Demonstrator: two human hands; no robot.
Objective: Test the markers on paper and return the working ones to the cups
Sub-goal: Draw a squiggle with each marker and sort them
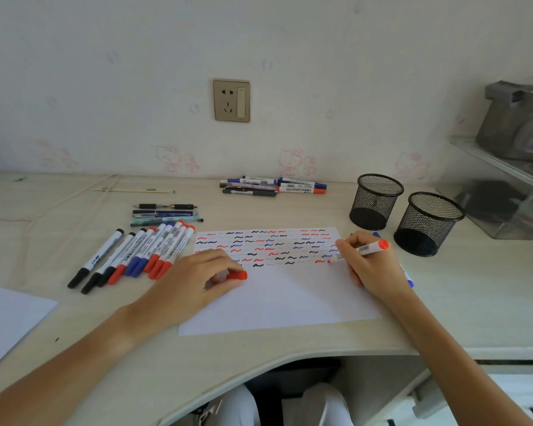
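Testing red-capped white marker (362, 249), right hand (366, 265) gripping it, tip on the scribbled white paper sheet (283, 299) | left hand (197, 278) pinches red cap (237, 275), steadying paper | two black mesh cups (428, 222) empty, nearby right

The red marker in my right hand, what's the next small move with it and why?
Probably finish the squiggle, then recap it. The right hand holds the red marker with its tip on the paper beside a fresh red mark, and the left hand pinches the red cap. Both mesh cups look empty.
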